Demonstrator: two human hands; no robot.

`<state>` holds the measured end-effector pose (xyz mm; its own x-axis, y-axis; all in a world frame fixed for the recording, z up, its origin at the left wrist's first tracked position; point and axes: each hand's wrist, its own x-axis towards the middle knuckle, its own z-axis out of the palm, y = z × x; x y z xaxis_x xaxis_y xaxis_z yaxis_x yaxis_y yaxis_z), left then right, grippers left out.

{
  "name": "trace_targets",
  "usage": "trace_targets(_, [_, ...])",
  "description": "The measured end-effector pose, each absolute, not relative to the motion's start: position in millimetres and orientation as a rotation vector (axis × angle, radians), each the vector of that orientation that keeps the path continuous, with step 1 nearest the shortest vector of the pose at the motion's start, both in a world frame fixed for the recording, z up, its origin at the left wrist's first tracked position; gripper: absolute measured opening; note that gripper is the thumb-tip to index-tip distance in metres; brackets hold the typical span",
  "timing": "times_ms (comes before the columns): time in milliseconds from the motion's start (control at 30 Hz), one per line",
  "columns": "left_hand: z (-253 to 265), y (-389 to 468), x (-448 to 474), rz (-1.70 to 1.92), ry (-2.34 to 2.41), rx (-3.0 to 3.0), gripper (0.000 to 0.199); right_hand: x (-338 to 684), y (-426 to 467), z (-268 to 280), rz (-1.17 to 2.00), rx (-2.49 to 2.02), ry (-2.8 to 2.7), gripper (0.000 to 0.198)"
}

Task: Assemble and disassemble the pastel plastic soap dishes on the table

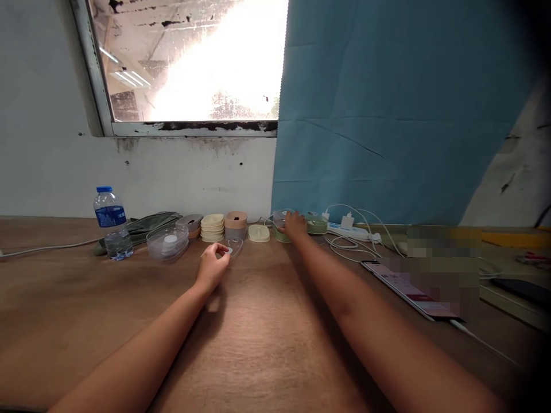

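My left hand (213,265) is closed, with thumb and fingers pinching a clear plastic cover (236,248) that has a white round spot near my fingertips. Farther forward, my right hand (296,223) curves over a green container (280,235) with a clear top (279,217); its fingertips are partly hidden. Just right of that hand stands another green container (317,225). Between my hands, a cream square lid or dish (259,233) lies near the wall. Left of it are a pink-and-grey stacked container (236,225) and a stack of cream dishes (212,228).
Nested clear plastic covers (166,244) lie at the left, beside a water bottle (112,223) and a dark green cloth item (146,226). A grey container (189,222) stands behind. At the right are a power strip (350,230), tangled white cables and a tablet-like device (408,289).
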<state>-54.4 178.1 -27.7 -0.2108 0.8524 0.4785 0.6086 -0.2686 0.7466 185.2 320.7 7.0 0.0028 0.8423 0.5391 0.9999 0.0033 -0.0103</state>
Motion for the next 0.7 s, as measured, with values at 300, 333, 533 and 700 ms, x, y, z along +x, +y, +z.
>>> trace_targets(300, [-26, 185, -66, 1.313, 1.915, 2.083, 0.017, 137, 315, -9, -0.648, -1.655, -2.326, 0.032])
trace_targets(333, [-28, 186, -68, 1.239, 1.919, 2.172, 0.02, 128, 314, -15, -0.636, -1.617, -2.394, 0.031])
trace_targets(533, [-38, 192, -78, 0.801, 1.809, 2.426, 0.039, 103, 299, -32, -0.619, -1.56, -2.561, 0.029])
trace_targets(700, [-36, 197, -87, 0.732, 1.824, 2.41, 0.018, 123, 246, -28, -0.582, -1.447, -2.669, 0.025])
